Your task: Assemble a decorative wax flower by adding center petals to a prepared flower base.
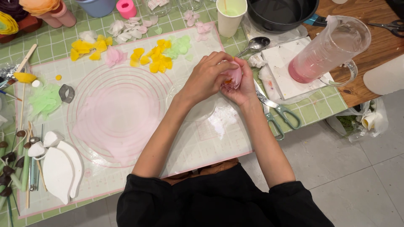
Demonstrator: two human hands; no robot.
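**Mia:** What do you see from the head camera?

**Ben:** Two hands close together, up over the mat [126,75]. The left hand [206,77] and the right hand [242,86] are both wrapped round a little pink flower [234,77].

**Mia:** Are the hands open?

**Ben:** No. Both are shut on the flower. The left fingers curl over the top of it. The right hand cups it from below and from the side.

**Mia:** Which way does the flower point?

**Ben:** It is small and mostly hidden, so it is hard to tell. I see a bit of orange at its lower left end, and the pink part goes up and to the right. So it looks tilted, not flat and not straight up.

**Mia:** Where is it on the bench [320,105]?

**Ben:** It is held up in the air, above the right edge of the mat. It does not touch the mat.

**Mia:** What is near it?

**Ben:** The scissors [277,111] lie just beside the right wrist. A spoon [256,43] is near, a bit further back. A white cup [230,17] stands behind the hands. A clear jug [328,50] with pink stuff at the bottom leans on a white tray [290,80] to the right.

**Mia:** And the colours on the mat?

**Ben:** Yellow petals [153,59], green petals [181,46] and white petals [126,29] lie behind the hands. White leaf shapes [59,168] are well apart, at the left.
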